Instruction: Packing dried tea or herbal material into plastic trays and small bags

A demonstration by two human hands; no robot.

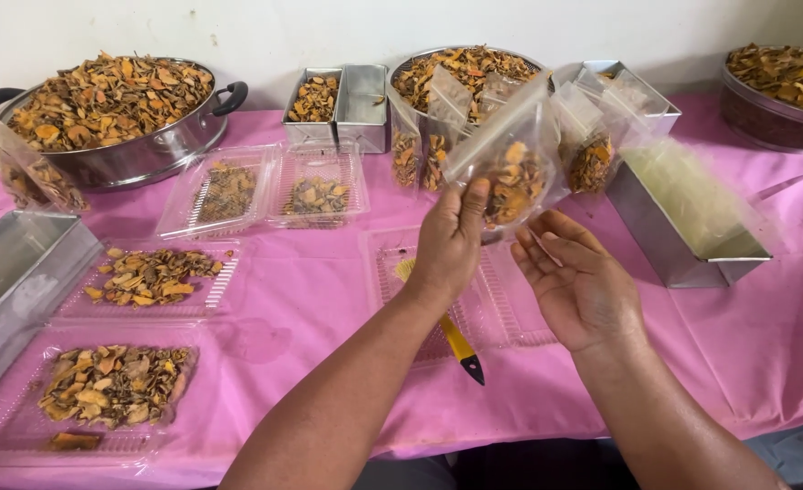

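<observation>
My left hand [451, 238] holds up a small clear plastic bag [506, 154] partly filled with dried orange-brown chips. The thumb and fingers pinch the bag's lower left side. My right hand [576, 281] is open, palm up, just below and to the right of the bag, not touching it. Under both hands lies an open clear plastic clamshell tray [501, 313] with a yellow-handled tool [451, 336] resting in it.
A large metal pot [147, 154] of dried chips stands at back left, a metal bowl [438, 63] of chips and filled bags at back centre. Metal tins [665, 240] sit right, another [7, 272] left. Clear trays of chips [116, 386] lie on the pink cloth.
</observation>
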